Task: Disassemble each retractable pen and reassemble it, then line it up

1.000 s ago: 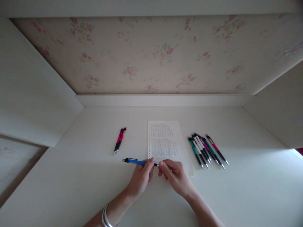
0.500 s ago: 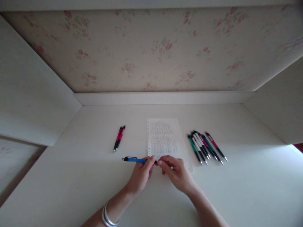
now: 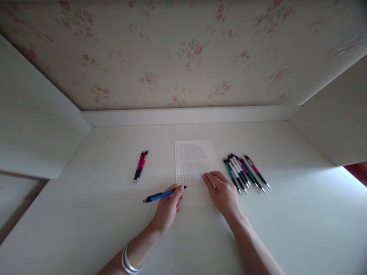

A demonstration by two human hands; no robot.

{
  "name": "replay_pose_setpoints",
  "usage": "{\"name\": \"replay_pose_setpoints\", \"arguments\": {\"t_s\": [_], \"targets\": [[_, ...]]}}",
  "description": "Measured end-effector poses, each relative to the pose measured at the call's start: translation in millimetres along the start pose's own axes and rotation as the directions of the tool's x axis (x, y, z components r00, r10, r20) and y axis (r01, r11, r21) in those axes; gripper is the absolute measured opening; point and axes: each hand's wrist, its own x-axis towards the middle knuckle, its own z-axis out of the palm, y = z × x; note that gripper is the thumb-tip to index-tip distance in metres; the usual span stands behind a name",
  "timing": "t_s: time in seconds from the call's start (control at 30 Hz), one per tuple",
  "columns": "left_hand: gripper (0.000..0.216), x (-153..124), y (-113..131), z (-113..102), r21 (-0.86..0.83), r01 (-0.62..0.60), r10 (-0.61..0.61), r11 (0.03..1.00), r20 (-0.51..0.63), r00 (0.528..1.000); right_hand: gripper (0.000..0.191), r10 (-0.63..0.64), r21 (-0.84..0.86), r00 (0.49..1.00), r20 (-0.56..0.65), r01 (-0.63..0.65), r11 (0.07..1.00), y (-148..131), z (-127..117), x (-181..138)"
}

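Observation:
In my left hand [image 3: 169,204] is a blue ballpoint pen [image 3: 157,196], pinched between thumb and fingers. Its clip end points left, and a short dark end sticks out past my thumb with no silver cone showing on it. My right hand [image 3: 223,193] is over the right side of a handwritten sheet of paper [image 3: 195,151], thumb and fingertips pressed together. Whatever small thing those fingertips may hold is hidden. The sheet has punched holes along its left edge, and its lower part lies between my hands.
Two pink-and-black pens [image 3: 141,167] lie side by side on the left of the white desk [image 3: 94,160]. To the right of the sheet is a group of several green, white, purple and pink pens [image 3: 243,172]. White side panels and a floral-papered back wall [image 3: 183,65] enclose the desk.
My right hand has moved away from the pen's dark end, right and forward over the sheet. My left hand still grips the pen, now tilted a little. The camera view has shifted slightly.

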Motion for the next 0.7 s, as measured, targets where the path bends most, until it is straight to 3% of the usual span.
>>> {"name": "replay_pose_setpoints", "arguments": {"t_s": [0.1, 0.23, 0.37, 0.47, 0.57, 0.7], "targets": [[0.048, -1.0, -1.5, -1.5, 0.038, -0.015, 0.015, 0.999, 0.015, 1.0, 0.024, -0.033, -0.17, 0.999, 0.039, 0.039, 0.985, 3.7, 3.1, -0.1], [0.043, -1.1, -2.9, -3.5, 0.071, -0.03, 0.027, 0.997, 0.048, 0.998, 0.021, -0.011, -0.158, 0.998, 0.066, 0.021, 0.987, 5.4, 5.1, -0.8], [0.041, -0.6, -3.2, -4.1, 0.087, -0.049, 0.042, 0.995, 0.07, 0.997, 0.022, 0.036, 0.106, 0.999, 0.005, -0.036, 0.994, -2.3, 1.1, -1.7], [0.042, -1.8, -2.4, -3.6, 0.131, -0.049, 0.041, 0.99, 0.062, 0.997, 0.024, 0.047, 0.437, 0.989, 0.137, -0.103, 0.894, -17.1, -4.7, -3.7], [0.043, -5.4, -1.7, -3.0, 0.214, -0.075, 0.06, 0.974, 0.079, 0.995, 0.021, -0.087, 0.617, 0.945, 0.314, -0.134, 0.775, -32.9, -7.0, -5.5], [0.05, -10.5, -2.2, -0.9, 0.245, -0.099, 0.083, 0.964, 0.077, 0.994, 0.014, -0.203, 0.677, 0.922, 0.328, -0.08, 0.731, -41.7, -6.4, -5.1]]}}
